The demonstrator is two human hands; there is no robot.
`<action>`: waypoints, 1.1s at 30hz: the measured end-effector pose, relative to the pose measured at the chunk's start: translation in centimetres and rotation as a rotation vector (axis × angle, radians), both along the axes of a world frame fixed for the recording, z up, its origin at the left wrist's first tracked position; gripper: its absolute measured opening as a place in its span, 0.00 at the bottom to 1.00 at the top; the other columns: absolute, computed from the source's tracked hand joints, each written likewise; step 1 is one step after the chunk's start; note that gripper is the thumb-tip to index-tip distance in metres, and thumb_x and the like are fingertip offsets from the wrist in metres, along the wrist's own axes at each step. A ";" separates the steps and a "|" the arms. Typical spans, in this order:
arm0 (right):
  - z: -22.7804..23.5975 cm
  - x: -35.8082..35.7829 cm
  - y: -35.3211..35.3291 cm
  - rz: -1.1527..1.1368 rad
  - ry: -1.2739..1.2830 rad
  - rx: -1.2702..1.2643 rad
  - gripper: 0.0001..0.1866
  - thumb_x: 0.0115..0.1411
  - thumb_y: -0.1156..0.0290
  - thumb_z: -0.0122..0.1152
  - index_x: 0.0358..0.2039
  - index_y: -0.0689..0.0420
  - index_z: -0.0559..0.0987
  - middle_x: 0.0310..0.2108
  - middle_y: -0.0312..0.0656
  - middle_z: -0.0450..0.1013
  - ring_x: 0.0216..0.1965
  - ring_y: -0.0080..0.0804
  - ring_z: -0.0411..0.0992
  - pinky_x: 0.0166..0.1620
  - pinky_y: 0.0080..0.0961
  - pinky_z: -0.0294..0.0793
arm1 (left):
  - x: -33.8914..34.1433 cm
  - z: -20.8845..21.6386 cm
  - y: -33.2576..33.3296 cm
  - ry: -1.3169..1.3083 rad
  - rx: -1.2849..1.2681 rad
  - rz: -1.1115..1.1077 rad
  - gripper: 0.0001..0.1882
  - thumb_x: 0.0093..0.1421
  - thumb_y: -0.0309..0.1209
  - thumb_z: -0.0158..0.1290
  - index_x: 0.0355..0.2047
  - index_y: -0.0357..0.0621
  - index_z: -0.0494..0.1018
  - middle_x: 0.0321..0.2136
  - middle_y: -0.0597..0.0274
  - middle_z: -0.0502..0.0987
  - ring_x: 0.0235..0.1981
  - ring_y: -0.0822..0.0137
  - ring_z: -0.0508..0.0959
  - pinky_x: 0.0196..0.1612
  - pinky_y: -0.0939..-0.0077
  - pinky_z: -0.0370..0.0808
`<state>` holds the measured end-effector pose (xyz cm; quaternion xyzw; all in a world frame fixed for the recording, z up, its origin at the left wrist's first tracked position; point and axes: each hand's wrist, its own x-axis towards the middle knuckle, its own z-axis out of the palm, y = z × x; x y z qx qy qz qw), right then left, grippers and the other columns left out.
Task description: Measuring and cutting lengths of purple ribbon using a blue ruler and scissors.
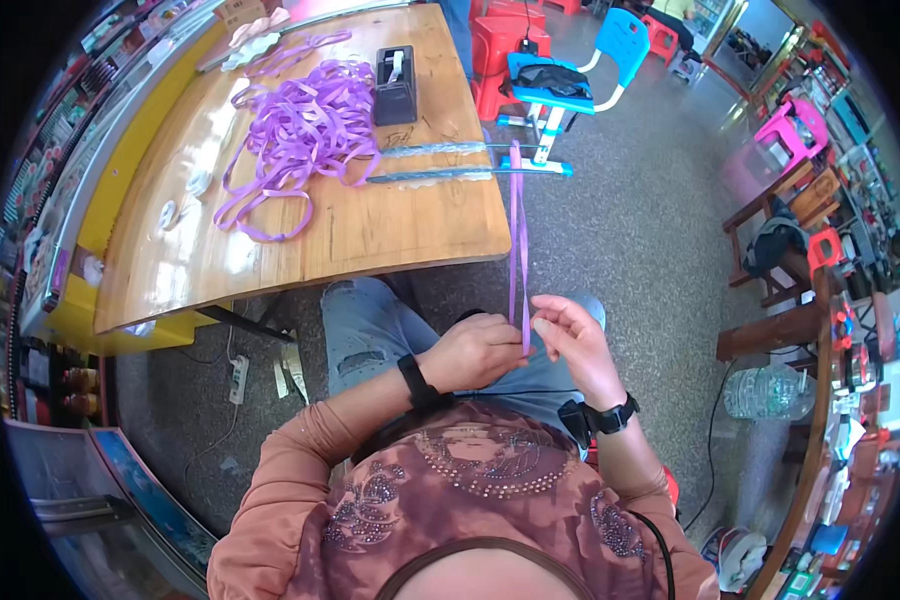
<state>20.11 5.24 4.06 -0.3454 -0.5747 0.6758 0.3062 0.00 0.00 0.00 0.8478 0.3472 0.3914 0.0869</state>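
Note:
Two thin rods (440,175) lie across the right edge of the wooden table and stick out past it. A narrow purple ribbon (516,240) runs from the rod ends down to my lap in two strands. My left hand (482,350) is closed around the ribbon's lower end, its fingers curled. Just to the right, my right hand (576,338) is held with bent fingers and thumb apart, the fingertips close beside the ribbon. On the table sits a large loose heap of purple ribbon (305,130), with a black tape dispenser (396,88) at its right side.
The wooden table (390,235) fills the upper left. Beyond its right edge stand a blue chair (560,85) and red stools (500,60). A wooden bench (770,330) and a large clear plastic bottle (768,391) are on the right. A power strip (239,380) lies under the table.

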 end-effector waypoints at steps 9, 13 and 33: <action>0.7 -0.9 0.1 0.012 -0.100 -0.016 0.13 0.62 0.76 0.61 0.47 0.64 0.76 0.37 0.37 0.76 0.35 0.19 0.74 0.38 0.18 0.77 | 0.0 -0.1 0.0 -0.014 -0.013 -0.021 0.06 0.54 0.32 0.59 0.28 0.43 0.76 0.27 0.62 0.75 0.30 0.61 0.76 0.34 0.66 0.74; 1.2 -1.8 0.6 0.038 -0.136 -0.053 0.11 0.62 0.72 0.62 0.43 0.63 0.78 0.34 0.35 0.76 0.31 0.16 0.72 0.33 0.15 0.74 | -0.1 -0.7 0.2 0.003 -0.047 -0.036 0.08 0.53 0.31 0.60 0.32 0.42 0.77 0.28 0.62 0.76 0.30 0.59 0.77 0.34 0.65 0.75; 0.4 -9.3 13.7 -0.039 0.171 -0.127 0.09 0.65 0.65 0.57 0.39 0.55 0.79 0.25 0.30 0.74 0.19 0.13 0.62 0.22 0.12 0.61 | -0.8 -1.8 0.5 -0.091 -0.242 -0.038 0.12 0.59 0.34 0.57 0.42 0.47 0.79 0.34 0.56 0.80 0.36 0.56 0.80 0.41 0.65 0.77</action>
